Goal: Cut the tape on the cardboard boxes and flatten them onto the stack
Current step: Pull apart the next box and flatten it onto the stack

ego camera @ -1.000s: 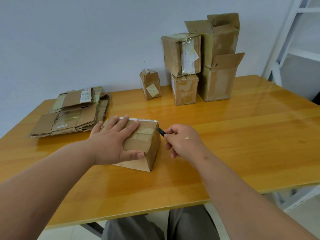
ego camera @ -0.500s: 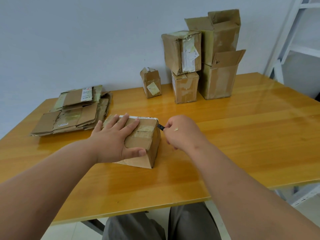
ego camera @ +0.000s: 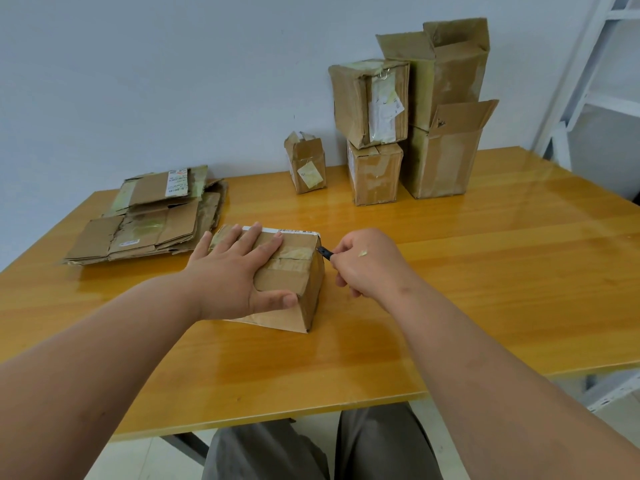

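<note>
Stack of flattened boxes [ego camera: 149, 220]: far left of the table [ego camera: 485, 271], near the wall edge; several sheets piled flat, labels up. Destination for finished work. Open tabletop lies between it and the box in hand.

Left hand [ego camera: 235, 271]: laid flat on top of the small taped box [ego camera: 291, 285], fingers straight and spread, thumb along the near top edge. It presses, holding nothing.

Small taped box: centre of the table, well in from the front edge; tape [ego camera: 294, 254] runs across its top seam, apparently uncut.

Cutter [ego camera: 325, 252]: dark tip at the box's upper right corner, where the tape meets the edge; whether the blade has bitten in cannot be told.

Right hand [ego camera: 367, 265]: just right of the box, fingers curled round the cutter; a scrap of tape sticks to its back.

Step in hand, by judgement: cutting the tape on this box, at or near the start of the stroke. The next move calls for drawing the blade leftward along the seam, which points it at the left fingers; they would need to clear the line.

Standing boxes [ego camera: 408, 133]: five, far right rear against the wall, some stacked, still to do. Broad bare table right of the right hand gives room for the elbow; shelving frame [ego camera: 588, 81] stands beyond the table's right edge.
</note>
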`<control>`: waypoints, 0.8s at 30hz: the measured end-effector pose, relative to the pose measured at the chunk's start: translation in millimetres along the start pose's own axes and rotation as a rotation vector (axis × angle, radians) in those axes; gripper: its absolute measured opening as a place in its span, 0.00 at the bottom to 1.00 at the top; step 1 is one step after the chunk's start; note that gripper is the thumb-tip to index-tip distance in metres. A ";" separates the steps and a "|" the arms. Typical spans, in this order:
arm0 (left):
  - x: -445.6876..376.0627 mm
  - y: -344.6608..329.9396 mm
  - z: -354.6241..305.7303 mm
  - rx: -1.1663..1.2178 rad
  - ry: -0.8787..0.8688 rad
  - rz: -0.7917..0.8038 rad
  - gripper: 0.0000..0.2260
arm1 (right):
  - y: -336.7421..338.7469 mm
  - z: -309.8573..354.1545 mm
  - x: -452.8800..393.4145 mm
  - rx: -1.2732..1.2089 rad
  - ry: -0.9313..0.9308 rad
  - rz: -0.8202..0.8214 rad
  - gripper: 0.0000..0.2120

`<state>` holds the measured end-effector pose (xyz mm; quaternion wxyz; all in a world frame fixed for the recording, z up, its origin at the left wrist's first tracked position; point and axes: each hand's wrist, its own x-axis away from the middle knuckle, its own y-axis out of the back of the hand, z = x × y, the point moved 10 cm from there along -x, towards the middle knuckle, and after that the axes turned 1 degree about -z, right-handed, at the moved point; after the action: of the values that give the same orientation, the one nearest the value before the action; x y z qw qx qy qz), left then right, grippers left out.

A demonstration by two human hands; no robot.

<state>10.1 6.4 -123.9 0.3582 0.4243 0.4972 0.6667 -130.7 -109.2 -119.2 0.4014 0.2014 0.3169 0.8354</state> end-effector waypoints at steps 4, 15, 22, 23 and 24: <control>0.0 0.5 -0.5 0.004 -0.005 -0.009 0.52 | 1.9 3.3 -0.1 0.019 0.019 -0.016 0.09; -0.3 -0.1 -0.6 0.014 -0.003 -0.009 0.53 | -0.9 3.7 -2.6 0.059 -0.006 -0.024 0.14; 0.0 -0.2 -0.2 0.017 0.003 -0.015 0.53 | -1.4 6.9 0.3 0.080 -0.006 -0.024 0.17; -0.4 -0.1 -0.2 0.018 0.003 -0.016 0.53 | -1.4 7.4 0.7 0.090 -0.005 -0.021 0.17; -0.9 0.0 -0.1 0.019 0.003 -0.016 0.53 | -1.6 7.8 0.9 0.095 -0.003 -0.017 0.17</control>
<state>10.3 5.5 -124.1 0.3587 0.4226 0.5076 0.6596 -125.7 -104.9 -114.6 0.3991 0.2186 0.3575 0.8156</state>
